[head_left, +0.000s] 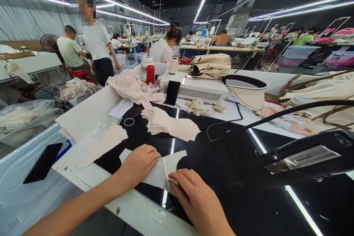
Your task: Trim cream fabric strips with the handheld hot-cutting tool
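Note:
A white fabric piece (pixel 155 177) with a raised seam or folded strip across its middle lies on the glossy black tabletop (pixel 229 162). My left hand (pixel 139 164) presses on its left part, with the fingers drawn together and their tips at the upper end of the seam. At the lower end, my right hand (pixel 195 193) pinches the folded edge between thumb and fingers. Just beyond my hands is a stack of cut pale fabric pieces (pixel 171 123). More pale pieces (pixel 106 145) lie to the left, beside a white ring (pixel 129 122).
A black machine arm (pixel 309 158) reaches in from the right. Behind the work area stand a phone (pixel 172 93), a white vented box (pixel 193 86), a red cup (pixel 150 74) and a cream round bin (pixel 246 90). Co-workers sit and stand farther back.

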